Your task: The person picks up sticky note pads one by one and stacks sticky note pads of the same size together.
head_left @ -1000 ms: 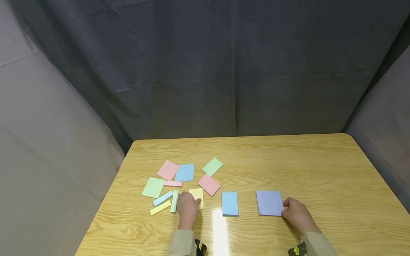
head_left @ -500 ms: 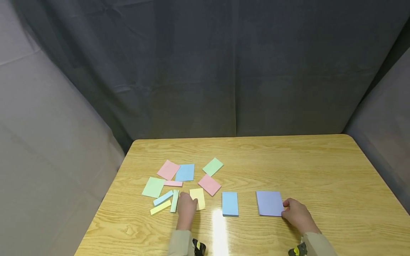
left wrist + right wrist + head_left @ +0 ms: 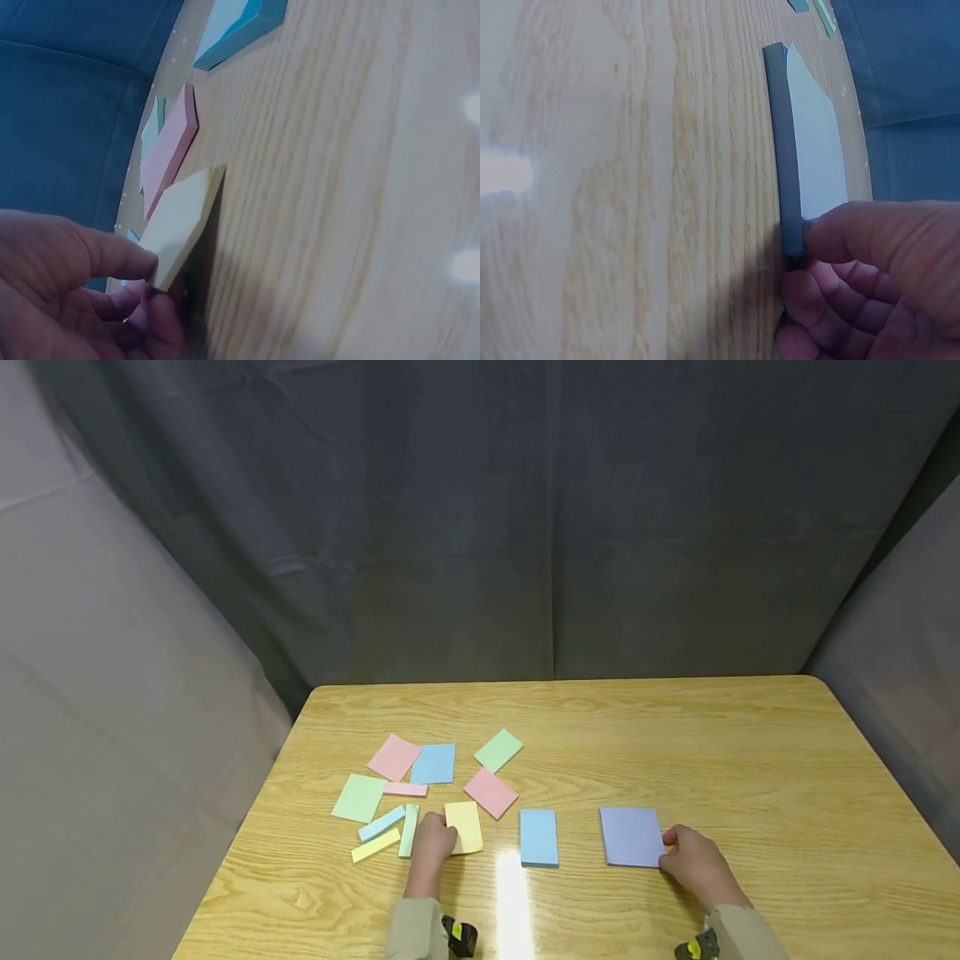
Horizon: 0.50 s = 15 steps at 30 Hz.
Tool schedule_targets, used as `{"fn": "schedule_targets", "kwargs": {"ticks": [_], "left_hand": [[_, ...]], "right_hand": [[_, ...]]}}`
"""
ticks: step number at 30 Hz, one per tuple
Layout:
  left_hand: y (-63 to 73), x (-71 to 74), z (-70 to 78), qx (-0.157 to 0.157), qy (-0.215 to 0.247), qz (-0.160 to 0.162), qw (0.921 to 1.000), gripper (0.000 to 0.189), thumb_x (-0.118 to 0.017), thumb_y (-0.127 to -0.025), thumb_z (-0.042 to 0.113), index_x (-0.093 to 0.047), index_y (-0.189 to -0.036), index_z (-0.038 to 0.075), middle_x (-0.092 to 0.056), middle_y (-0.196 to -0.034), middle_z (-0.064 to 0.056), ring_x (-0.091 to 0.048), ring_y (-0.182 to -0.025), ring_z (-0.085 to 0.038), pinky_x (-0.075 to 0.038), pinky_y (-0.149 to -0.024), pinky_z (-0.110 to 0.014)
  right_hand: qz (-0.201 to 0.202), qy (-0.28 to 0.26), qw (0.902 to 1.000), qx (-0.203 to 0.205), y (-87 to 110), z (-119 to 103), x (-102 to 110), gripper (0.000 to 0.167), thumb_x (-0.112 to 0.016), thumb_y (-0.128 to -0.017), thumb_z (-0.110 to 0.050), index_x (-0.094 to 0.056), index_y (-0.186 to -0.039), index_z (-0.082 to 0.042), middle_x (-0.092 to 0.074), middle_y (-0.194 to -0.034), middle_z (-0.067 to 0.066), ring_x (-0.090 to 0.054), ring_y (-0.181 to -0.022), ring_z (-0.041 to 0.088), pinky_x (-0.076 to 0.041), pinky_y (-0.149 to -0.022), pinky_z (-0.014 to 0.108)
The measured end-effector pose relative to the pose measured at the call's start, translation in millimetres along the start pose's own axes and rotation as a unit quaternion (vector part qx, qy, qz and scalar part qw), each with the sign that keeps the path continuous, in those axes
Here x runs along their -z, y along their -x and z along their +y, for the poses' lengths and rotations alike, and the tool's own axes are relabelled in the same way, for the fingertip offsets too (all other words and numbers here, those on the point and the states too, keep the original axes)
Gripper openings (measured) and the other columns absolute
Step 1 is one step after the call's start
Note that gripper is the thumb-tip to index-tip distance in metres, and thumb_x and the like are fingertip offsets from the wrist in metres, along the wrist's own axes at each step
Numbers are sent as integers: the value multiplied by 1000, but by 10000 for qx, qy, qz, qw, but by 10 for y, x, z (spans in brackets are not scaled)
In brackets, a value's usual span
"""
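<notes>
My left hand pinches the left edge of a yellow sticky note pad between thumb and fingers. In the left wrist view that yellow pad is tilted, its near corner raised over a shadow on the wood. My right hand grips the lower right corner of a large purple sticky note pad, thumb on top and fingers curled at its side. Between the hands lies a blue sticky note pad. A narrow green pad is just left of my left hand.
Pink and green pads lie behind the yellow one. Further left are another pink pad, a blue pad, a green pad and several narrow strips. Dark cloth hangs behind the wooden table.
My left hand has turned and its wrist has shifted a little left, while the yellow pad has moved slightly right and shows more. The right hand and purple pad stay in place.
</notes>
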<state>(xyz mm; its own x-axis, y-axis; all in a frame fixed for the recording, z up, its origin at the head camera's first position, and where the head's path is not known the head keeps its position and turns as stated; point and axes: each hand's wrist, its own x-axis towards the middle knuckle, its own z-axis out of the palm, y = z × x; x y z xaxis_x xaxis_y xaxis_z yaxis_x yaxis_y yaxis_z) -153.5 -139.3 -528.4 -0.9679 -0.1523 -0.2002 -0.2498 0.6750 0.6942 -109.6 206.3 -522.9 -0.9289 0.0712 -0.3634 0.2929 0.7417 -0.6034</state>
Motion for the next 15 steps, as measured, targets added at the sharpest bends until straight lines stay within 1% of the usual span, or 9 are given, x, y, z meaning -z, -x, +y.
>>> {"fn": "schedule_targets", "kwargs": {"ticks": [1,4,6,8,10,13,15], "left_hand": [[-4,5,-2,24,29,-38,10000,32,-44,-74,-7,-35,-49,12,-27,-47,3,-23,-41,-10,-20,-39,-20],[-10,29,4,88,148,-134,9998,23,-44,-73,-7,-45,-54,5,-36,-52,-1,-31,-46,-13,-25,-42,-22],[-13,45,11,151,268,-218,9993,18,-43,-74,-7,-52,-60,0,-41,-56,-3,-36,-50,-15,-28,-44,-23],[-15,56,16,181,337,-278,9989,16,-43,-74,-7,-57,-67,-3,-44,-60,-4,-39,-53,-15,-30,-46,-23],[-17,61,18,206,406,-329,9984,16,-42,-74,-7,-54,-64,-2,-42,-58,-3,-37,-51,-15,-29,-45,-22],[-16,56,17,187,450,-400,9980,24,-41,-74,-8,-40,-55,7,-34,-53,0,-30,-46,-12,-26,-42,-21],[-15,44,6,169,481,-459,9976,29,-41,-73,-8,-32,-54,12,-30,-51,1,-27,-44,-11,-24,-41,-20]], "right_hand": [[0,-9,10000,-1,0,-1,-1,26,-58,-74,0,-49,-96,11,-52,-76,10,-47,-69,22,-40,-63,37],[22,-26,10000,15,0,-3,-2,27,-58,-74,0,-49,-96,11,-53,-76,10,-48,-70,23,-41,-64,38],[37,-34,10000,31,2,-4,-1,27,-58,-73,0,-50,-96,11,-53,-76,10,-48,-70,23,-41,-64,38],[31,-29,10000,33,6,-3,-2,27,-58,-73,0,-50,-96,11,-53,-76,10,-48,-70,23,-41,-64,38],[23,-20,10000,40,8,-4,0,27,-58,-73,0,-50,-96,11,-53,-77,10,-48,-70,23,-41,-64,38],[2,40,10000,53,7,-6,2,27,-58,-74,0,-50,-96,11,-53,-76,10,-48,-70,23,-41,-64,38],[14,77,9999,69,8,-9,4,27,-58,-74,0,-49,-96,11,-52,-75,10,-47,-69,23,-40,-64,38]]}}
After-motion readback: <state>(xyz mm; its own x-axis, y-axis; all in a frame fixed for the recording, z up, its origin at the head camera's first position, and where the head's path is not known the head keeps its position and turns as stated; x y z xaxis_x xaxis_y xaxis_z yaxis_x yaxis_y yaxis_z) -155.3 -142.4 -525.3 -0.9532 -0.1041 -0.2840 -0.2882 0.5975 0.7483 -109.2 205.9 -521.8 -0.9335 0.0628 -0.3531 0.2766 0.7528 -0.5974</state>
